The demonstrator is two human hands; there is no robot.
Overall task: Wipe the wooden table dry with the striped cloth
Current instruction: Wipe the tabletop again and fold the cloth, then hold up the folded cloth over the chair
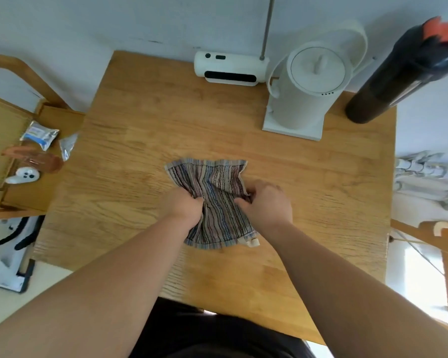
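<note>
The striped cloth point(212, 192) lies on the middle of the wooden table point(145, 130), bunched in at its waist. My left hand point(183, 204) grips the cloth's left side with the fingers pinching the fabric. My right hand point(268, 204) pinches its right side the same way. The far edge of the cloth spreads flat, and the near edge shows a small pale tag point(252, 242) at the right corner.
A white kettle point(305, 91) on its base, a white device point(229, 68) and a dark bottle with an orange cap point(404, 71) stand along the table's far edge. At left, a wooden chair point(16, 125) holds packets and a white controller point(23, 174).
</note>
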